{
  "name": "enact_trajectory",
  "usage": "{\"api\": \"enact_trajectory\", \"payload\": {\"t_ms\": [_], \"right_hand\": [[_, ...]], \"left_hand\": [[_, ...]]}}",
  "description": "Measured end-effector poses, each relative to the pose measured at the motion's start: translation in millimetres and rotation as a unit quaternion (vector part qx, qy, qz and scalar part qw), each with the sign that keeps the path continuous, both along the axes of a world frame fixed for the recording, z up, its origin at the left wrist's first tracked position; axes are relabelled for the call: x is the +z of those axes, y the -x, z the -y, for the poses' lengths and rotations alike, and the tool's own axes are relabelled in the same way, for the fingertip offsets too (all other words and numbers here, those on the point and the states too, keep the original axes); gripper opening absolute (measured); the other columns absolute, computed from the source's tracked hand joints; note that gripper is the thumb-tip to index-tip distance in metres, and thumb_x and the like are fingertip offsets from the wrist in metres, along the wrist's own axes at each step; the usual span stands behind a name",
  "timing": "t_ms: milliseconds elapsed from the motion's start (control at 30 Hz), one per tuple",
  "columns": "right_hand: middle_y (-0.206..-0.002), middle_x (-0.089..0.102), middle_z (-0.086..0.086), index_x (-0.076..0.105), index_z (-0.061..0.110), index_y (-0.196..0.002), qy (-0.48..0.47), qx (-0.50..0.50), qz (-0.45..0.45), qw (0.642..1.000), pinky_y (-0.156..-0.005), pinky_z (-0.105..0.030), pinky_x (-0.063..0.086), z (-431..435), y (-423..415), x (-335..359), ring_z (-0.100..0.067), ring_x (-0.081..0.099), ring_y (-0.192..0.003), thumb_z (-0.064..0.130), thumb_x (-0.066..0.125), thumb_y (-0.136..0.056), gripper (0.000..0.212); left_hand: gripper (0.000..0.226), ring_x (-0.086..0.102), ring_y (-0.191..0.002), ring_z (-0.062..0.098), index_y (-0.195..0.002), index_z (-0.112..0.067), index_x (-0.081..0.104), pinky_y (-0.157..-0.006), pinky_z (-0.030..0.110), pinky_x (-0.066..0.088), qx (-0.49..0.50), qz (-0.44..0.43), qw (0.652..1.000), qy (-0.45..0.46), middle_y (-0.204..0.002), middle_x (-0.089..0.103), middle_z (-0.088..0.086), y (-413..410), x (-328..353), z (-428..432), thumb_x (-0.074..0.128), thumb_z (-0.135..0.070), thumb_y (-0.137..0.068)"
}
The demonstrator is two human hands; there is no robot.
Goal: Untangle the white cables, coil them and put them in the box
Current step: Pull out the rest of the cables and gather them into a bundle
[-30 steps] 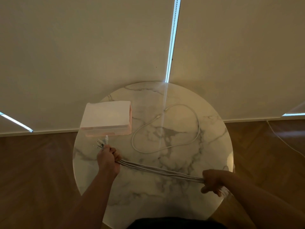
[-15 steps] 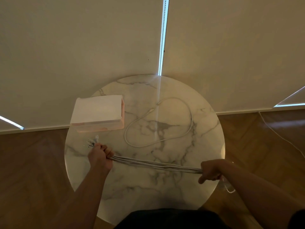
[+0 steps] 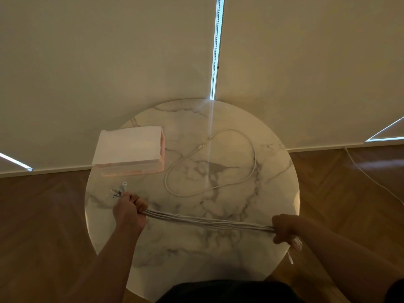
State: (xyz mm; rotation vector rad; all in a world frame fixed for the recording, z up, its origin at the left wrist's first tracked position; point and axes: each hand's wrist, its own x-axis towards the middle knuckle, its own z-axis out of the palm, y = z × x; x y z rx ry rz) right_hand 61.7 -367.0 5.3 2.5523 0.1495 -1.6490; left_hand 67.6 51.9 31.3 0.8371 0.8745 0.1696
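Observation:
A bundle of several white cables [image 3: 207, 221] stretches taut and nearly level above the round marble table [image 3: 196, 259]. My left hand [image 3: 129, 212] grips one end, with the plugs [image 3: 119, 190] sticking out past the fist. My right hand [image 3: 284, 228] grips the other end at the table's right edge, and a loose cable tail [image 3: 290, 256] hangs below it. One more white cable [image 3: 253, 162] lies alone in an open loop on the table's far right half. The pink box [image 3: 131, 169] with a white top stands at the far left of the table.
The table stands against pale roller blinds [image 3: 131, 62] with a bead chain [image 3: 216, 51] hanging at the gap. A thin white cord [image 3: 371, 180] runs across the wooden floor [image 3: 43, 215] at the right.
My hands have kept their grip on the bundle, which now hangs a little straighter; the right hand has shifted slightly outward.

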Motion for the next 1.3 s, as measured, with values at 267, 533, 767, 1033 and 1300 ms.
{"api": "enact_trajectory", "payload": {"t_ms": [267,533,767,1033,1300], "right_hand": [[-0.081,0.066,0.008,0.069,0.021,-0.084,-0.186,-0.024,0.063,0.980,-0.072,-0.023,0.047,-46.1,-33.0,5.4,-0.005,0.058,-0.074,0.053,0.078,-0.071,0.036],[-0.126,0.061,-0.014,0.044,0.023,-0.143,-0.167,-0.153,0.265,0.937,-0.095,-0.031,0.045,-78.6,-86.6,-18.8,-0.030,0.058,-0.115,0.024,0.054,-0.092,0.053],[-0.115,0.063,-0.012,0.058,0.019,-0.110,-0.092,-0.013,0.254,0.963,-0.084,-0.038,0.052,-92.2,-90.4,-29.6,-0.032,0.062,-0.103,0.026,0.047,-0.091,0.023],[-0.120,0.061,0.000,0.059,0.023,-0.118,0.066,0.077,0.281,0.954,-0.094,-0.039,0.043,-91.7,-95.3,-12.5,-0.023,0.060,-0.110,0.017,0.038,-0.093,0.033],[-0.124,0.053,-0.011,0.054,0.011,-0.120,-0.168,0.057,0.254,0.951,-0.095,-0.039,0.044,-179.7,-65.7,-36.8,-0.032,0.052,-0.118,0.035,0.049,-0.093,0.037]], "left_hand": [[0.035,0.021,-0.032,0.005,-0.067,-0.021,0.031,-0.035,0.020,0.017,-0.001,-0.007,1.000,0.009,-0.042,0.027,-0.010,0.4,-1.5,-12.9,0.031,-0.009,-0.100],[0.036,0.021,-0.032,0.005,-0.067,-0.020,0.031,-0.045,0.025,0.010,-0.042,-0.013,0.999,0.011,-0.043,0.025,-0.009,9.3,-12.2,-15.5,0.027,-0.010,-0.102],[0.038,0.008,-0.044,0.010,-0.067,-0.018,0.032,-0.038,0.022,0.013,-0.045,-0.019,0.999,0.019,-0.044,0.025,-0.008,13.0,-16.4,-14.4,0.026,-0.015,-0.104],[0.039,0.021,-0.032,0.005,-0.067,-0.018,0.032,-0.036,0.022,0.016,-0.041,-0.028,0.998,0.031,-0.044,0.026,-0.008,11.3,-21.8,-13.6,0.026,-0.018,-0.106],[0.039,0.020,-0.033,0.005,-0.067,-0.018,0.033,-0.036,0.022,0.016,-0.050,-0.026,0.998,0.039,-0.044,0.025,-0.008,8.9,-24.0,-10.8,0.027,-0.019,-0.105]]}}
